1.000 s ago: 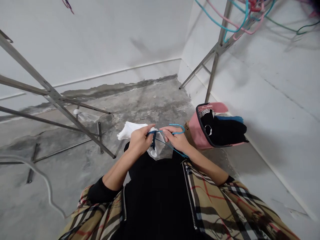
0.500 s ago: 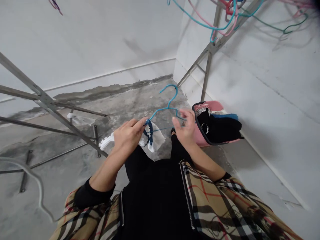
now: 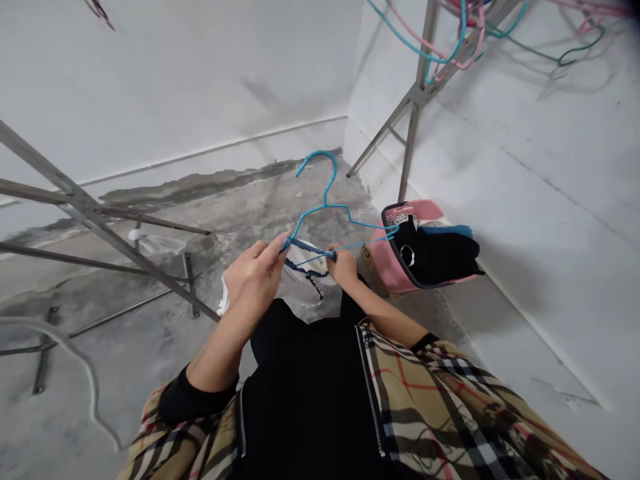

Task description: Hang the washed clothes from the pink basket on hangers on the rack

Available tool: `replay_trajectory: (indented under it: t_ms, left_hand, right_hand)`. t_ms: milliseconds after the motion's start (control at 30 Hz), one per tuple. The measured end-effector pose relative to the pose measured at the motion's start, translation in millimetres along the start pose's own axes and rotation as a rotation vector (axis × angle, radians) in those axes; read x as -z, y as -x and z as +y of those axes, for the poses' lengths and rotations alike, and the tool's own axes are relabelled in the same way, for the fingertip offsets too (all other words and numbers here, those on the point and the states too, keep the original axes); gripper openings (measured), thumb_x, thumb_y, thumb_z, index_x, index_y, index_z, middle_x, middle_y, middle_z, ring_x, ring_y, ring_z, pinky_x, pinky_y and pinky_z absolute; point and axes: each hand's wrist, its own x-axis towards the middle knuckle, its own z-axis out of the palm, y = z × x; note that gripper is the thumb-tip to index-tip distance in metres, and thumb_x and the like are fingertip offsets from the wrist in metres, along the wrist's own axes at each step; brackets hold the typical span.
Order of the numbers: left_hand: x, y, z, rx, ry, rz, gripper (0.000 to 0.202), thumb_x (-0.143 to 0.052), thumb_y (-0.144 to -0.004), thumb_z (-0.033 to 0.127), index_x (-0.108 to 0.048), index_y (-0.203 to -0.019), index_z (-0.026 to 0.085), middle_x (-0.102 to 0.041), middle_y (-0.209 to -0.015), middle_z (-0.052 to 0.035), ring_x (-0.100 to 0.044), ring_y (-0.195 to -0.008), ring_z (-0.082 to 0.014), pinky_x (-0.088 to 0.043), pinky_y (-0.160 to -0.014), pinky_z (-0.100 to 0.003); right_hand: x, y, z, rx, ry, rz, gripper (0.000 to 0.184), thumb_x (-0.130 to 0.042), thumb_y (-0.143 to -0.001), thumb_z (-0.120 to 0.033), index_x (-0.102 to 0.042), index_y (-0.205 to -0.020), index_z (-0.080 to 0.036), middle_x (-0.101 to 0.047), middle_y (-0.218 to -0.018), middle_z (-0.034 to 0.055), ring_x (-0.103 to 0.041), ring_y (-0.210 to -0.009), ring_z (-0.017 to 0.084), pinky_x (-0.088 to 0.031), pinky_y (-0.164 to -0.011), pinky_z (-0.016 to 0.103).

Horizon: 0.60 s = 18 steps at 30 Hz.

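Note:
My left hand [image 3: 253, 277] is closed around the left end of a blue clothes hanger [image 3: 326, 205], pinching a dark blue band against it. This band edges a white garment [image 3: 295, 288], thin-looking, which dangles below; its exact kind I cannot make out. My right hand [image 3: 345, 268] grips the other side of the band, pulling it into a stretched loop. The hanger's hook points up and its right end sticks out free beyond my right hand. Part of the white fabric also shows beside my left wrist.
A pink basket [image 3: 383, 270] with black clothes [image 3: 445, 257] and a blue piece stands at the right wall. Metal rack legs [image 3: 107, 230] cross at the left, near a grey hose [image 3: 90, 373]. Several coloured hangers [image 3: 450, 57] hang from another rack at upper right.
My right hand has moved down and left from beside the hanger's right arm and taken hold of the dark blue band, which is now stretched open. The hanger has shifted slightly left and up.

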Motion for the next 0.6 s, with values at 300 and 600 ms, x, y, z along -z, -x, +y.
replay_trajectory:
  t_ms: [300,600]
  left_hand:
    - [-8.0,12.6,-57.0,-0.003,0.081,0.048,0.029,-0.054,-0.095,0.043,-0.073,-0.112,0.03,-0.059,-0.066,0.0004,-0.059,-0.064,-0.0123,-0.033,-0.055,-0.023]
    - [-8.8,18.5,-71.8,0.024,0.119,0.155,0.028,-0.057,-0.094,0.039,-0.073,-0.112,0.027,-0.06,-0.068,-0.0004,-0.057,-0.063,-0.0116,-0.037,-0.058,-0.022]
  right_hand:
    - [72.2,-20.3,41.1,-0.016,-0.261,-0.026,0.018,-0.054,-0.073,-0.03,-0.067,-0.074,-0.018,-0.069,-0.074,0.0038,-0.063,-0.073,0.019,-0.049,-0.073,0.032]
    - [109.9,-27.2,21.6,0.022,-0.42,0.065,0.022,-0.058,-0.069,-0.035,-0.069,-0.071,-0.016,-0.068,-0.074,0.0028,-0.062,-0.079,0.018,-0.047,-0.075,0.029]
